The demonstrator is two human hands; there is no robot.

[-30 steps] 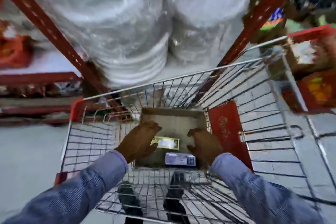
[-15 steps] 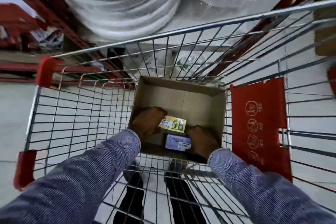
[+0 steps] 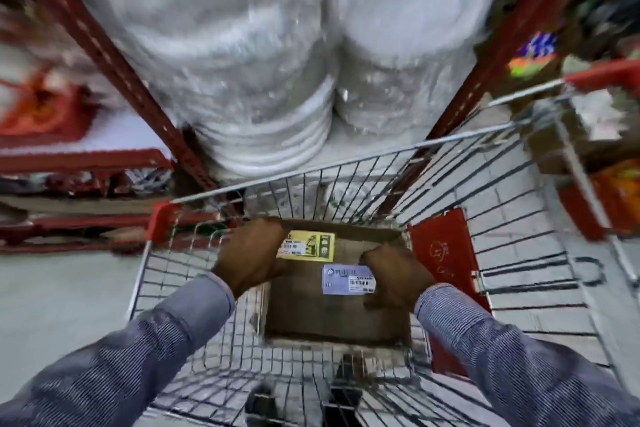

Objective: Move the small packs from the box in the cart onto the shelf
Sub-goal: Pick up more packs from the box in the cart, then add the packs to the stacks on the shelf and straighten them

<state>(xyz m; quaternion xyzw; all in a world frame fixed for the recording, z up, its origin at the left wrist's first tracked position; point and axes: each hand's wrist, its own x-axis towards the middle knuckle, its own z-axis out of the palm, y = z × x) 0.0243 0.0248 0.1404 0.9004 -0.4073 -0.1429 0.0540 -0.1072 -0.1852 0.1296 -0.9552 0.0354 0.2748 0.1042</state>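
Note:
A brown cardboard box (image 3: 332,319) sits in the wire cart (image 3: 349,170). My left hand (image 3: 251,258) grips a small yellow pack (image 3: 308,245) above the box's far left corner. My right hand (image 3: 398,276) grips a small pale blue pack (image 3: 348,280) above the box's right side. Both packs are held above the open box. The inside of the box shows only bare cardboard below them. The shelf (image 3: 346,149) stands just beyond the cart's front rail.
Two wrapped stacks of white plates (image 3: 277,55) fill the shelf ahead between red uprights (image 3: 114,55). A red flap (image 3: 443,263) hangs on the cart's right wall. A second cart (image 3: 588,135) stands on the right. Lower shelves with goods (image 3: 69,163) run on the left.
Both hands have risen out of the box, each with its pack. The view has tilted up toward the shelf, and the picture is blurred by the motion.

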